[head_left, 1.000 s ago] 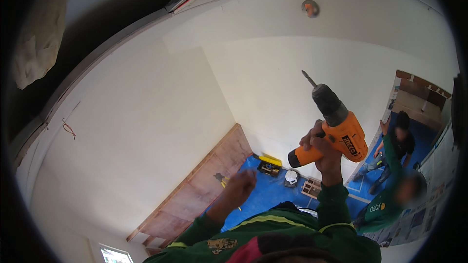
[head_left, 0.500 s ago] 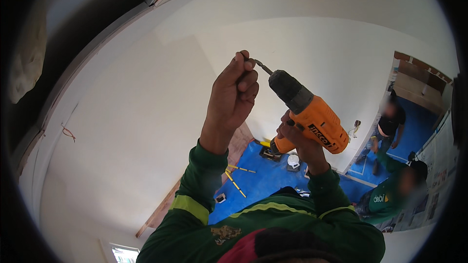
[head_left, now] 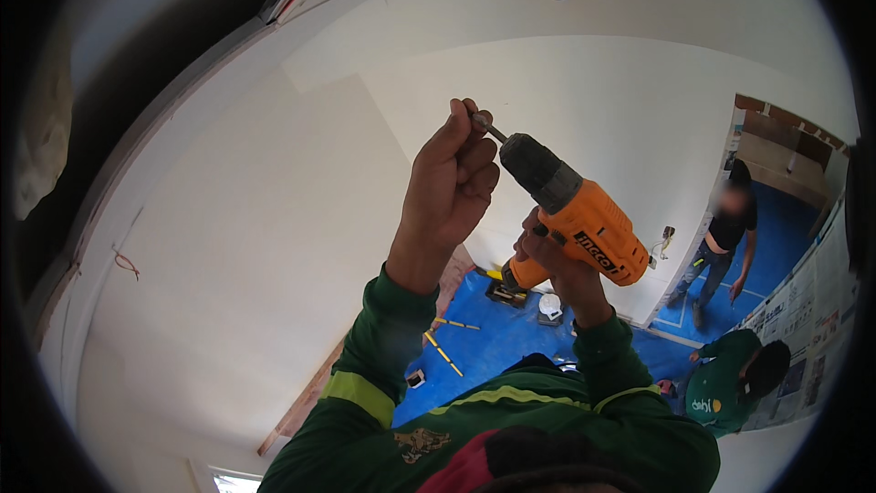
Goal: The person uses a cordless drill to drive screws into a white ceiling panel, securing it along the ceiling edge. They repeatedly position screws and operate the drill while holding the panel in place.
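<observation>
My right hand (head_left: pixel 568 269) is wrapped round the handle of an orange and black cordless drill (head_left: pixel 613 236), raised in front of me and tilted with its chuck up to the left. A thin metal bit (head_left: pixel 495 132) sticks out of the chuck. At the tip of that bit my left hand (head_left: pixel 449 173) is closed, its thumb and fingertips pinched together. Whatever small thing they may hold there is hidden by the fingers.
Blue sheeting (head_left: pixel 474 306) covers the floor below, with a yellow folding rule (head_left: pixel 443 353) and a toolbox (head_left: pixel 505 294) on it. A person in green (head_left: pixel 730 383) is at lower right; another in black (head_left: pixel 733 230) stands in the doorway. Light-coloured walls (head_left: pixel 274 219) surround me.
My left hand has moved slightly right, so its fingertips now meet the bit's tip. The drill has barely moved. The person in green has bent lower and drawn back an outstretched arm.
</observation>
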Available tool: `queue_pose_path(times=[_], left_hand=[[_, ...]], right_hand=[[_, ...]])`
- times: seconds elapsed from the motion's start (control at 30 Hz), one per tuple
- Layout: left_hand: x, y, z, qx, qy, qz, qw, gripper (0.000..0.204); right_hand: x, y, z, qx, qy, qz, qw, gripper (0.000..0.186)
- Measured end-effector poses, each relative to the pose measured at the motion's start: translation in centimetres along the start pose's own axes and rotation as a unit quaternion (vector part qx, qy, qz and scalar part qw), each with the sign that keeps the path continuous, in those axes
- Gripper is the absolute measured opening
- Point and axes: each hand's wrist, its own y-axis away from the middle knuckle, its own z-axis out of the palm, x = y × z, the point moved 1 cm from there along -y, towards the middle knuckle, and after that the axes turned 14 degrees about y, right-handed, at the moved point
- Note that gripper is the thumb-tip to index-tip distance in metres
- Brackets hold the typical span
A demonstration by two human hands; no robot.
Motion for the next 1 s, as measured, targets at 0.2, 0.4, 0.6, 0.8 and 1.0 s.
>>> queue_pose_path(times=[0.2,0.4,0.6,0.8,1.0], left_hand=[[0.3,-0.2,-0.6,0.013,-0.039,0.015,0.999,0.023],[0.6,-0.2,0.0,0.022,-0.125,0.048,0.991,0.027],[2.3,0.1,1.4,0.025,-0.171,0.067,0.983,0.028],[2.0,0.3,2.1,0.000,-0.186,0.087,0.979,0.027],[2.2,0.4,2.7,0.039,-0.244,0.095,0.964,0.025]], right_hand=[[0.7,-0.2,0.4,0.011,0.032,-0.012,0.999,0.031],[0.7,-1.4,0.6,0.037,0.422,-0.076,0.903,0.021],[0.6,-1.9,2.6,0.015,0.201,-0.072,0.977,0.017],[1.0,-1.7,2.9,-0.024,-0.074,-0.052,0.996,0.021],[0.8,-3.1,2.2,0.004,0.191,-0.099,0.977,0.020]])
